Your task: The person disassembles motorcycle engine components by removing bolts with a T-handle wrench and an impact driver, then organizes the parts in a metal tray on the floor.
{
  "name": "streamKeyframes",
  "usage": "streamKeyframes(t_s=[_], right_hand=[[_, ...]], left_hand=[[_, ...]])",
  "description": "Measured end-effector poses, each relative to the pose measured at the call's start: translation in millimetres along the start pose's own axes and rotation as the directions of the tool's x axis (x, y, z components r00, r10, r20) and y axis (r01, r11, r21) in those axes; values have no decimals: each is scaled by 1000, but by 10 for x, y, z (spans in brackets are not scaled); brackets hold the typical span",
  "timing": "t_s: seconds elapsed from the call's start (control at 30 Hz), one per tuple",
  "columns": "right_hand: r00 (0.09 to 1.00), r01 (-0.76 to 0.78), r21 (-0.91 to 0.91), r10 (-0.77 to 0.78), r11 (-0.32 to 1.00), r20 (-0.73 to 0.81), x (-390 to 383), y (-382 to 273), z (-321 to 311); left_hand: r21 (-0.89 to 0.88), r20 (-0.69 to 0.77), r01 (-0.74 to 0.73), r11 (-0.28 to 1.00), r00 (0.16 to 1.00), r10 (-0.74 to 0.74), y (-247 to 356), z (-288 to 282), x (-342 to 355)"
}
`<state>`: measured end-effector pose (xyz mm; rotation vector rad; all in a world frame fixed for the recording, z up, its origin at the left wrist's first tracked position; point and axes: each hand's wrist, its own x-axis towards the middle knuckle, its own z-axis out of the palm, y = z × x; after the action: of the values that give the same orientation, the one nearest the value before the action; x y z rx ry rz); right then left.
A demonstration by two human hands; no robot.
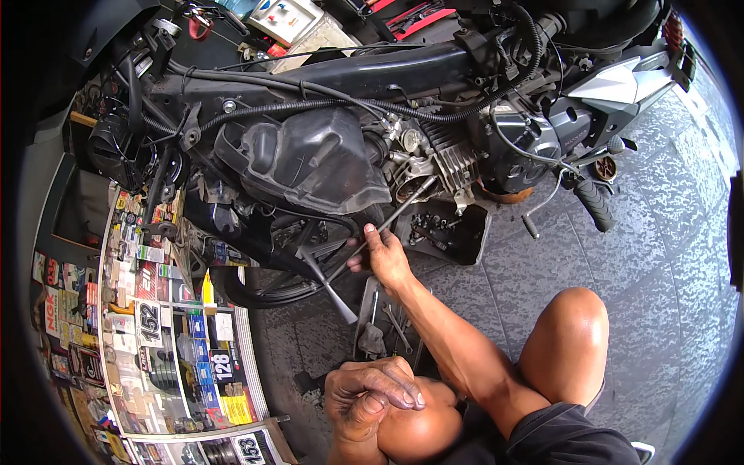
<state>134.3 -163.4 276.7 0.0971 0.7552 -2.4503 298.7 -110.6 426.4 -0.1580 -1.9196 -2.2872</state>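
My right hand point(384, 260) is closed around the shaft of a long metal T-handle wrench point(408, 203). The wrench slants up to the right, its far end at the opened engine head point(415, 167) beside the finned cylinder point(453, 155). Its crossbar lies below left of my fingers, over the front of a tyre. My left hand point(372, 397) rests by my knee with its fingers curled in towards the thumb; nothing shows in it. Above my right hand, the black airbox point(310, 159) hangs under the motorcycle's frame point(341, 74).
A black tray point(457, 232) of small metal parts sits under the engine. Several spanners point(397, 325) lie in a tray on the dark tiled floor point(566, 287). A glass display case point(174, 325) of packaged parts stands at left. The kick lever and black footrest point(593, 205) stick out at right.
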Motion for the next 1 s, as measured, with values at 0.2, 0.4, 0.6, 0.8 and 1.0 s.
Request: streamKeyframes(t_s=[0.2, 0.4, 0.6, 0.8, 1.0], right_hand=[[997, 46, 152, -55, 987, 58, 65, 68, -75], [997, 48, -65, -53, 997, -63, 17, 42, -49], [998, -27, -162, 16, 986, -67, 36, -23, -67], [991, -125, 66, 121, 990, 64, -15, -102, -122], [996, 38, 66, -43, 997, 81, -93, -53, -72]], left_hand=[[-11, 7, -4, 1000, 1000, 4, -20, -6, 24], [-11, -16, -13, 1000, 1000, 12, -34, -31, -9], [-15, -23, -4, 1000, 1000, 4, -31, -53, -24], [20, -96, -47, 999, 994, 48, -75, -131, -12], [-49, -215, -41, 998, 976, 30, -106, -175, 23]])
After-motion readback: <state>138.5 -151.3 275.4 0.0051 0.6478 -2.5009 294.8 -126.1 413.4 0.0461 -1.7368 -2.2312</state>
